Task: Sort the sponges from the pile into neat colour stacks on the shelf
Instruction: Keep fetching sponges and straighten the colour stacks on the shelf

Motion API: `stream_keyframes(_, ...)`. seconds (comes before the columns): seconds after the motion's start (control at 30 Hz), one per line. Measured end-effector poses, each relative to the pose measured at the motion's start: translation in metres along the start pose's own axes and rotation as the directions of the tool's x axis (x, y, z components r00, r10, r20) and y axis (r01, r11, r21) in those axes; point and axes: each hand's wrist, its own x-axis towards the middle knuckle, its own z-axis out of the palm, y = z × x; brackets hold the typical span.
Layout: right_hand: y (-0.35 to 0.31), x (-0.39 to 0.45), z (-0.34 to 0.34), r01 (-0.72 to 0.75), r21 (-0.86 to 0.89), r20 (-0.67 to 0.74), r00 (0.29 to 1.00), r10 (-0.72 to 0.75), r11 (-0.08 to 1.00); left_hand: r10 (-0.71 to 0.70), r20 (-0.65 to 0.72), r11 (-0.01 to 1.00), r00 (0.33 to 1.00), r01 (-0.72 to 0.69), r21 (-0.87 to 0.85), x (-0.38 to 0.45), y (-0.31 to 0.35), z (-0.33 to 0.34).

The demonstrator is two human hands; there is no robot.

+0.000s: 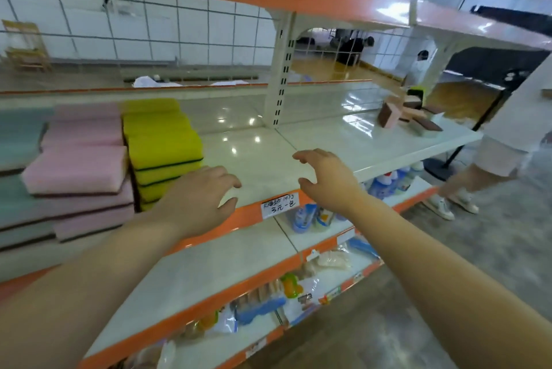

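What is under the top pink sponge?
Under the top pink sponge lie more pink sponges, each with a dark scrubbing layer, stacked on the shelf. The stack's far side is hidden, so the exact count is unclear.

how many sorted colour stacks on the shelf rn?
3, side by side at the left: teal sponge stack at the frame edge, pink sponge stack, yellow sponge stack. More may sit out of frame.

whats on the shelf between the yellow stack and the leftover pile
Nothing but bare shelf and its upright post lies between the yellow stack and the pile, per the head view.
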Motion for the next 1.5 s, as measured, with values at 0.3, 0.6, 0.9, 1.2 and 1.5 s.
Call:
stream_keyframes(0.3, 0.077, -0.018, -0.011, -0.175, 0.014, 0.006, 0.985, 0.175, 0.984, 0.040, 0.131, 0.997, 0.991, -0.049, 0.062, 0.068, 0.046, 0.021)
stream_keyframes(0.6, 0.145, -0.014, -0.022, -0.343, 0.065, 0.006, 0.939, 0.343, 0.937, 0.138, 0.191, 0.986, 0.972, -0.153, 0.066, 0.140, 0.086, 0.037)
stream_keyframes(0.9, 0.217, 0.017, -0.045, -0.421, 0.030, -0.038, 0.906, 0.422, 0.906, 0.280, 0.223, 0.947, 0.934, -0.307, 0.097, 0.246, 0.126, 0.049)
stream_keyframes(1.2, 0.286, 0.040, -0.051, -0.508, 0.005, -0.056, 0.860, 0.507, 0.861, 0.321, 0.278, 0.935, 0.905, -0.350, 0.059, 0.325, 0.153, 0.067)
stream_keyframes(1.5, 0.365, 0.054, -0.062, -0.547, -0.010, -0.053, 0.836, 0.546, 0.837, 0.368, 0.298, 0.920, 0.881, -0.392, 0.023, 0.381, 0.206, 0.102)
